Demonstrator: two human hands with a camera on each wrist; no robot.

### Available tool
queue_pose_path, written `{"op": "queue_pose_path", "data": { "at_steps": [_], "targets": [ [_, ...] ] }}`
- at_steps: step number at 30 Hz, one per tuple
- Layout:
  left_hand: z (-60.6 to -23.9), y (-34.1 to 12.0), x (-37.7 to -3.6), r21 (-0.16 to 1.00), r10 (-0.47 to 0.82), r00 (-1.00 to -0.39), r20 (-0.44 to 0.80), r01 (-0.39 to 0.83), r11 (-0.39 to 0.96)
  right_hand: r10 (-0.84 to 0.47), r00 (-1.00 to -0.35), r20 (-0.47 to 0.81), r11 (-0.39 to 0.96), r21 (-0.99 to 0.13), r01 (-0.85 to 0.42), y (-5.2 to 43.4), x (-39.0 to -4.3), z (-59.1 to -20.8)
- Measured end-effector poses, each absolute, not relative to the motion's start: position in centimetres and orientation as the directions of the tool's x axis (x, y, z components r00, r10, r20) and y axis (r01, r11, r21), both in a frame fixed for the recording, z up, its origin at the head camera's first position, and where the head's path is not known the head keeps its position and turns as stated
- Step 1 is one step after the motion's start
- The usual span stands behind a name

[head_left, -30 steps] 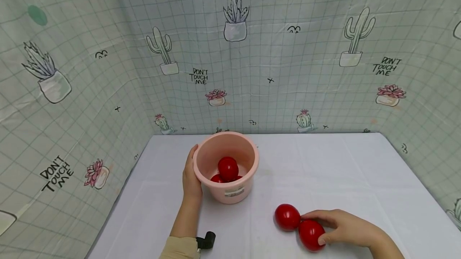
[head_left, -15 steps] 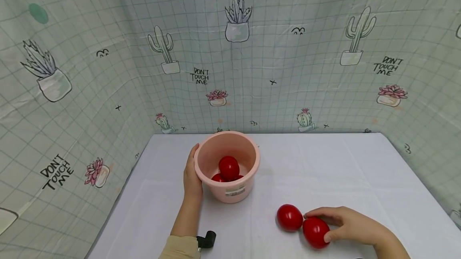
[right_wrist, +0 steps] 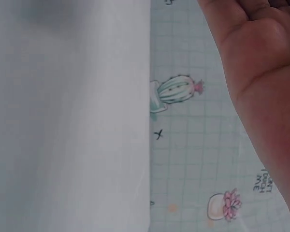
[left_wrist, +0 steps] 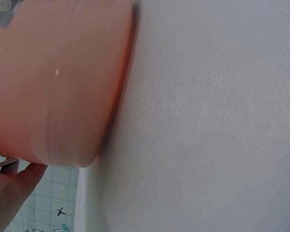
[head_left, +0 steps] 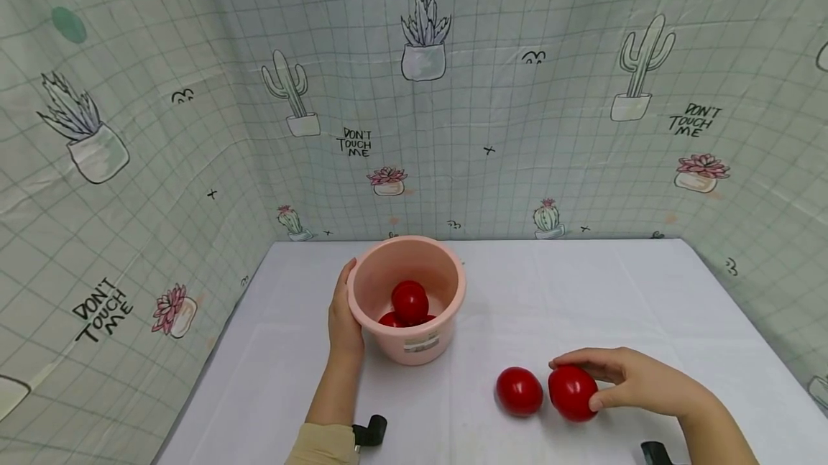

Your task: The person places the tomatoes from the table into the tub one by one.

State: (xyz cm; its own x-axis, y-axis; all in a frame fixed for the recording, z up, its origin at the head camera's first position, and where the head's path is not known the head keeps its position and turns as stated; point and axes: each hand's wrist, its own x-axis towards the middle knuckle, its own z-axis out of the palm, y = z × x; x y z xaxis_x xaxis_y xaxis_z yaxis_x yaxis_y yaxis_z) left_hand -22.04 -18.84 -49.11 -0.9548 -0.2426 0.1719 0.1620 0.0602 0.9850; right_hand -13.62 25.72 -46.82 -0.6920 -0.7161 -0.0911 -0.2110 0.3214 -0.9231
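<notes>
A pink plastic bucket stands on the white table, tipped slightly toward me in the head view. Inside it lie several glossy red balls, one ball on top of the others. My left hand grips the bucket's left side near the rim; the left wrist view shows fingers at the bucket's wall. On the right, my right hand holds another red ball between thumb and fingers. Just left of it, a loose red ball rests on the table. The held ball is out of the right wrist view.
The white tabletop reaches back to a hanging cloth printed with cacti and a grid, which also runs along both sides. A black wrist device sits at my left wrist, another dark device at my right.
My right hand has moved up and slightly right in the head view with the red ball, and a gap has opened beside the loose ball. My left hand and the bucket stay put.
</notes>
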Motion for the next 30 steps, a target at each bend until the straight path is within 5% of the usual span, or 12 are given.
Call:
{"op": "queue_pose_path", "data": {
  "at_steps": [10,21,30],
  "targets": [
    [-49.1,-19.0,-22.1,0.983,-0.251,-0.951,0.181,0.167,0.077,-0.747,-0.664,-0.026,0.351,-0.864,-0.362,24.7,-16.5,-43.8],
    [-49.0,-18.9,-22.0,0.982,-0.250,-0.950,0.189,0.175,0.076,-0.733,-0.678,-0.058,0.421,-0.821,-0.385,23.4,-19.7,-39.9],
    [-49.3,-19.0,-22.1,0.978,-0.247,-0.947,0.205,0.187,0.093,-0.773,-0.634,-0.002,0.331,-0.854,-0.401,21.8,-22.6,-37.1]
  ]
}}
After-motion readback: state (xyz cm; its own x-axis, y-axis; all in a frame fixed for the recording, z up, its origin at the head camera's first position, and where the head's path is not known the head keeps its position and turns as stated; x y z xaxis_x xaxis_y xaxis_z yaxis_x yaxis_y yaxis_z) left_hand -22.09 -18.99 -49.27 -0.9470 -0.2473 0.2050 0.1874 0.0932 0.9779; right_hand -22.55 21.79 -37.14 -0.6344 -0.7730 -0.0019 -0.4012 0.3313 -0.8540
